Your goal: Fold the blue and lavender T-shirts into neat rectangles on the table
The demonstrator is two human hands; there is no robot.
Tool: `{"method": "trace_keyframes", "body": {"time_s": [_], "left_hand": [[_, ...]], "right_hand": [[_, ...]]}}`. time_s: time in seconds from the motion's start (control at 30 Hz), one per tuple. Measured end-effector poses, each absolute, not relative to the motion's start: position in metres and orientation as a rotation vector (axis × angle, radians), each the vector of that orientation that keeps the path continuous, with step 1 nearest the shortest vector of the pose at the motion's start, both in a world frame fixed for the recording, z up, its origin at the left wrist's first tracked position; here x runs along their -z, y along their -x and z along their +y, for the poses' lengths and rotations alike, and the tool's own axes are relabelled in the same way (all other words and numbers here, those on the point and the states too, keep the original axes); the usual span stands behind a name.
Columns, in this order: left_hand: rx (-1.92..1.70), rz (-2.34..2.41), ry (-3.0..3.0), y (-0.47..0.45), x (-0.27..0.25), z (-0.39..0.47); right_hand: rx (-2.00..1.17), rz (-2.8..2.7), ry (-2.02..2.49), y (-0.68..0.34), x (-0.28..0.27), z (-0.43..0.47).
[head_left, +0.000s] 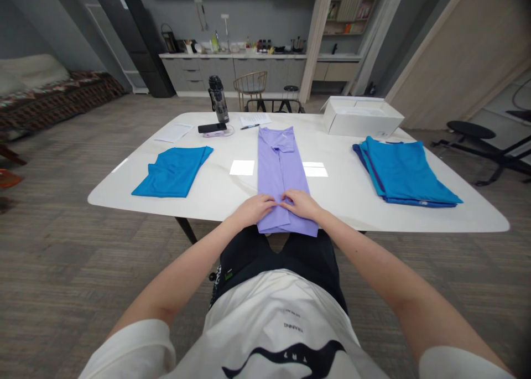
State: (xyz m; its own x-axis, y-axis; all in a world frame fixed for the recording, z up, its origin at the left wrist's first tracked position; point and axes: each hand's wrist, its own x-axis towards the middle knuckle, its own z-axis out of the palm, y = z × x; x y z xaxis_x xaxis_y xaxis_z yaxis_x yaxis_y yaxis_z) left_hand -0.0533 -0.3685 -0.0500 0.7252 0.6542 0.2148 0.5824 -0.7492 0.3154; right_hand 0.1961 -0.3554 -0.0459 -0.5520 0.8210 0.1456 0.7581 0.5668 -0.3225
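A light purple shirt [274, 171] lies folded into a long strip down the middle of the table, its collar end away from me. Its near end hangs over the table's front edge by my legs. My left hand [256, 208] rests on the lower part of the strip, fingers bent and closed on the cloth near the centre seam. From the other side my right hand [302, 204] pinches the cloth close by, the fingertips of both hands almost meeting. Some fingertips are hard to make out against the fabric.
On the white table [215, 193], a blue folded garment [174, 171] lies left and a stack of blue garments [409, 169] right. Further back are a bottle [218, 99], a phone [212, 128], a pen [249, 126], papers [173, 133] and a white box [360, 119].
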Motion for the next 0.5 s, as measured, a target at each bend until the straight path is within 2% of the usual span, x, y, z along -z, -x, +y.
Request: {"method": "trace_keyframes", "body": {"time_s": [0.17,0.5], "left_hand": [[-0.533,0.91,-2.702,0.062,0.072,-0.373],[-0.446,0.706,-2.236,0.096,0.065,-0.37]], "right_hand": [[-0.362,-2.535,1.19,-0.205,0.05,-0.363],[-0.525,-2.485,1.083,-0.236,0.057,-0.379]]}}
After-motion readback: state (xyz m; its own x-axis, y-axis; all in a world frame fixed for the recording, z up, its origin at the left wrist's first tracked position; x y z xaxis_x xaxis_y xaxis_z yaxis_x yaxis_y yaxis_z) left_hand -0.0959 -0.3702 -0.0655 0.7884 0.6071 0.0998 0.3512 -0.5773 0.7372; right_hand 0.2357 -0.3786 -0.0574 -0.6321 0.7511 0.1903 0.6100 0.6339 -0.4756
